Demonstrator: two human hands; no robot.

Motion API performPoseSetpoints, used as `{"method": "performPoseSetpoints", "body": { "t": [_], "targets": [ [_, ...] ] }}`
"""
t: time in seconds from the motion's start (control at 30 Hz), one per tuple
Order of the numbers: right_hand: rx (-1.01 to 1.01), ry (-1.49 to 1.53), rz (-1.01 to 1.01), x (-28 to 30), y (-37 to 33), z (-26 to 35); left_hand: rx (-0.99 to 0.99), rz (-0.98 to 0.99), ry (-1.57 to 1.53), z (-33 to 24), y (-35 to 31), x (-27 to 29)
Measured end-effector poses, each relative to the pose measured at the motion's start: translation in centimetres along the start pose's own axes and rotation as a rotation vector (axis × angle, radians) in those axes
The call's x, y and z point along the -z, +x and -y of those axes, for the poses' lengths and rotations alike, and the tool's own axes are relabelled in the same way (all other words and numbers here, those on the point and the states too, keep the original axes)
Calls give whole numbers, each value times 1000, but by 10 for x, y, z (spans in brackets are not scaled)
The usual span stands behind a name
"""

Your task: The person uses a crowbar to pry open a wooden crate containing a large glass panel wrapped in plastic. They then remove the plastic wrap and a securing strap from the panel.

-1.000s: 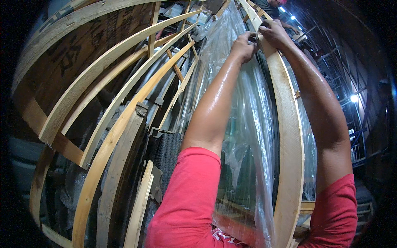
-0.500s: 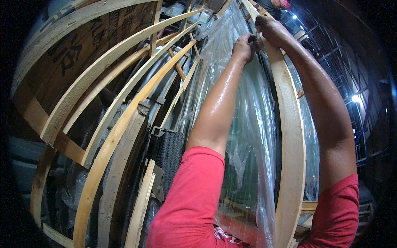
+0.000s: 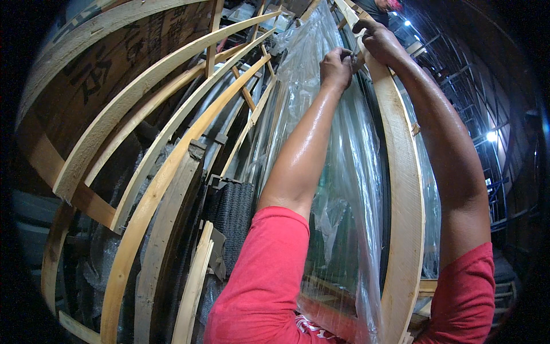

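Both my arms, in red sleeves, reach up toward the far end of a long pale wooden plank (image 3: 401,195). My left hand (image 3: 337,67) is closed in a pinch just left of the plank, in front of clear plastic film (image 3: 312,49); something small and dark may be at its fingertips, too small to name. My right hand (image 3: 379,43) is at the plank's upper part, its fingers bent and the index finger raised a little; what they grip is hidden. Beneath the loose, wrinkled film stand greenish glass sheets (image 3: 332,246), left of the plank.
Several wooden slats (image 3: 137,229) form a frame at the left, before a brown printed board (image 3: 109,63). A black ribbed piece (image 3: 232,206) and splintered wood strips (image 3: 195,281) lie between. Another person (image 3: 375,11) is at the far top right, near metal racks (image 3: 475,86).
My right hand's index finger has lifted and opened away from the rest. My left hand has shifted slightly; the arms otherwise hold nearly the same place.
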State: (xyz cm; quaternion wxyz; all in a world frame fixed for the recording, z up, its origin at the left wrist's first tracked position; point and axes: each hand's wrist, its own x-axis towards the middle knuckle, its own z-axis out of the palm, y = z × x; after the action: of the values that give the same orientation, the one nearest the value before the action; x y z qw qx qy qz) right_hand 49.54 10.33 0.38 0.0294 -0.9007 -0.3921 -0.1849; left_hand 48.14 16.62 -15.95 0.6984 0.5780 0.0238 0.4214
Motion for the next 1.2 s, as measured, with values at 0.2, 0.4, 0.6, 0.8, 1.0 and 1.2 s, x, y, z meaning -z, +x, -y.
{"method": "performPoseSetpoints", "body": {
  "t": [0.2, 0.4, 0.6, 0.8, 1.0, 1.2],
  "targets": [
    [-4, -83, 74, -2, 5, -2, 47, 9, -81, 1, -1, 2],
    [-31, -29, 14, -8, 3, -9, 37, 34, -70, -2, -1, 7],
    [-33, -28, -54, -10, 4, -12, -95, 22, 281, -13, -4, 14],
    [-37, 38, -81, -12, 1, -14, -513, 64, 358, -12, 7, 16],
    [-99, 49, -37, -8, -4, -5, -611, 134, 551, -6, 17, 19],
    [-116, 19, -29, -4, -7, 4, -705, 83, 642, 5, 22, 15]
  ]
}}
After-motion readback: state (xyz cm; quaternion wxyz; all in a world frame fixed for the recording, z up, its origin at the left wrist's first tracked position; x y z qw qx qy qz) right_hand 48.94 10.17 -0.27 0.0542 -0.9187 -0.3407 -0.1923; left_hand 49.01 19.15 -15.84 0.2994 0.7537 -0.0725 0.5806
